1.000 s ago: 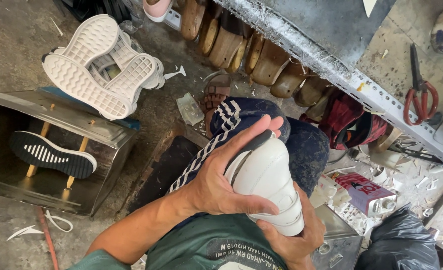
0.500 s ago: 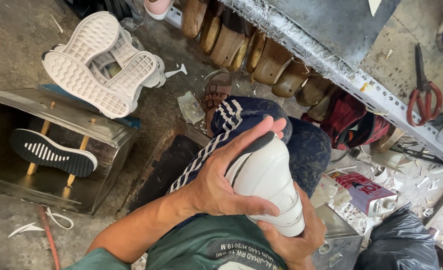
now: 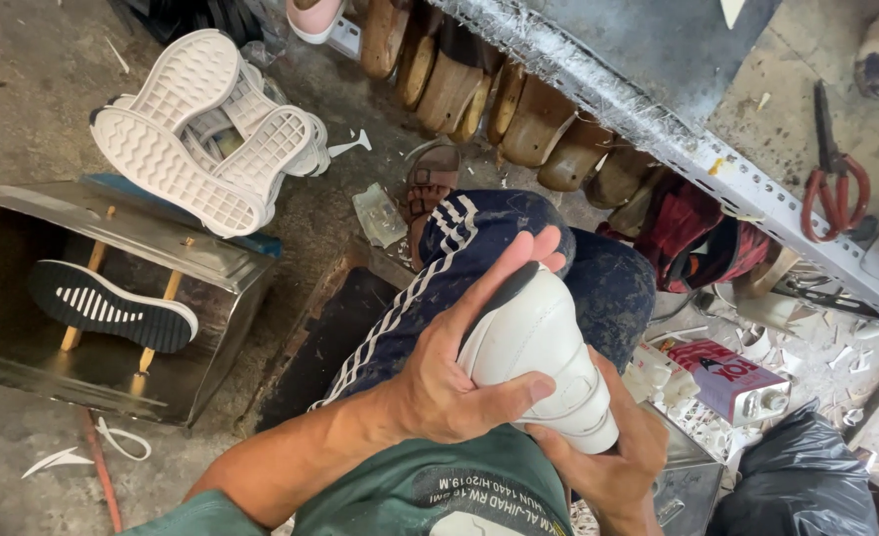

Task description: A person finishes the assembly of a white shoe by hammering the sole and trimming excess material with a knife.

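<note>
White shoe upper (image 3: 544,362) sits on my lap, over my right knee in the navy striped trousers (image 3: 479,258). Its long axis runs diagonally, the far end pointing up-left toward my fingertips, the near end down-right toward my body. A dark sole edge shows along the far left side.

My left hand (image 3: 459,367) is wrapped over the upper from the left, thumb pressed across the middle, fingers stretched along the far end: clamped on it. My right hand (image 3: 613,462) cups the near end from underneath, closed around it too.

Tight on the right: metal workbench edge (image 3: 678,149) just beyond the knee, black bag (image 3: 797,486) and small box (image 3: 722,372) nearby. Left has more room: bare concrete floor (image 3: 33,79), white outsoles (image 3: 201,134) piled well apart, steel box (image 3: 172,258) with a black sole (image 3: 112,308) inside. Red-handled scissors (image 3: 836,179) on the bench.
</note>
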